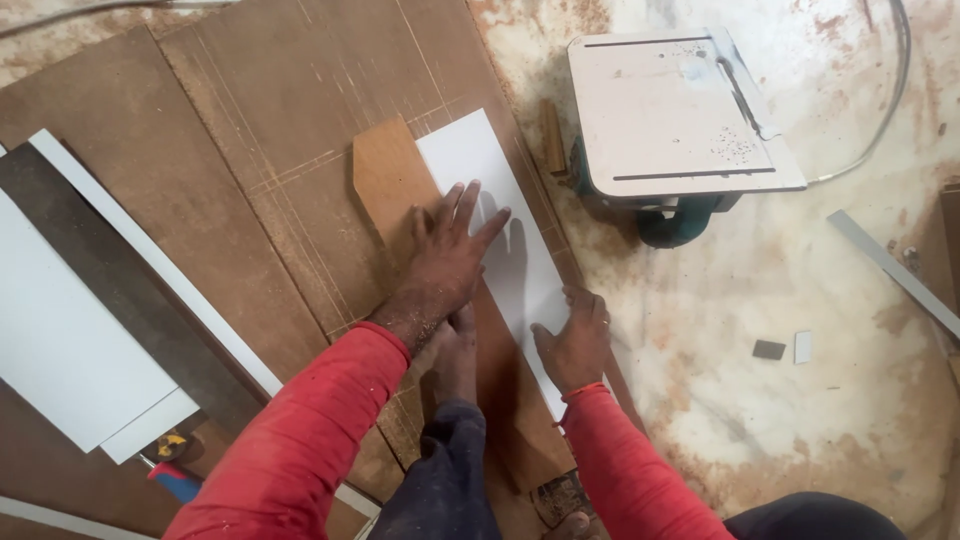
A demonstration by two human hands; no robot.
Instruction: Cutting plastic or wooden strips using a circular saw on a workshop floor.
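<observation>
At the bottom edge of the frame, a sandalled foot [562, 505] and a dark-trousered knee [447, 470], both set on the brown boards. Just above, two red sleeves [300, 440] running up from the lower centre.

Right hand [575, 340] at centre right, fingers loosely spread and bent, pressed on the lower right edge of the long white laminate strip [490, 200]; gripping nothing, only bearing down. Left hand [445, 255] at centre, open wide and flat, palm down, fingertips over the left edge of the same white strip, heel of the hand on the narrow brown plywood strip with a pointed upper end [385, 180] lying just beside and partly under the white one. Both strips slanting from lower right to upper centre, resting on the large brown plywood sheet [250, 120] scored with pale pencil lines.

At lower left, a stack of white panels [60, 340] with a dark grey strip [110, 290] along it, and a small tool with yellow and blue parts [170, 450] peeping out beneath.

Farther off, at upper right, an overturned power saw with a flat cream base plate and a teal body [680, 110] on the dusty, stained floor [800, 330], its cable curving off past the right edge. At right centre, a grey metal bar [890, 270] and two small offcuts, one dark [768, 349], one white [802, 346].
</observation>
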